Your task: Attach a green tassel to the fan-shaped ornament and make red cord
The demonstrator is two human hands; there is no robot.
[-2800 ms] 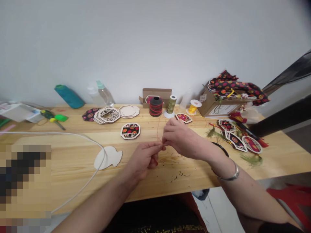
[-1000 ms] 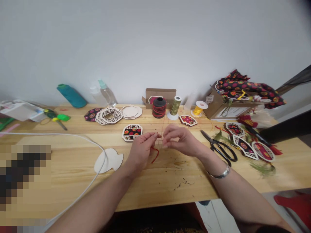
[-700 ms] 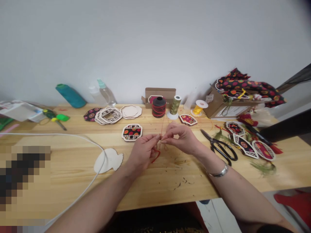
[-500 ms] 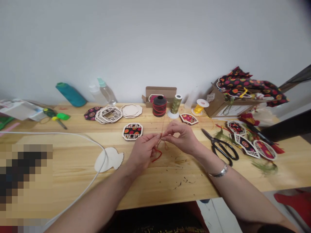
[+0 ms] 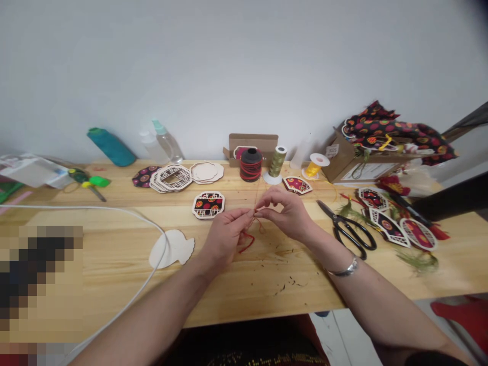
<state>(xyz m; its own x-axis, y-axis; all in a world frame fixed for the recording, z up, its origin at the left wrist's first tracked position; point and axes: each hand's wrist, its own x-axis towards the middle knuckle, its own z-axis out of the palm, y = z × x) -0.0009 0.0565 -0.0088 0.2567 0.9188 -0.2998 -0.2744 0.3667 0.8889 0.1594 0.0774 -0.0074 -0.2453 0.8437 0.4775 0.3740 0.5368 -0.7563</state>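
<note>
Red cord hangs in a loop below my fingers, and a thin strand rises from them toward the black spool wound with red cord. My left hand pinches the cord between thumb and index finger. My right hand, with a silver bracelet on its wrist, pinches the same cord close beside the left fingertips. Just left of my hands lies an octagonal wooden-framed piece with patterned fabric. The exact shape of the cord between the fingertips is too small to tell.
Black scissors lie right of my hands. Behind stand a green thread cone and a yellow spool. A cardboard box with fabric is back right. A white cable crosses a white cutout at left.
My right fingertips have come slightly closer to the left ones at the cord. The view has shifted a little; the things on the table keep their places.
</note>
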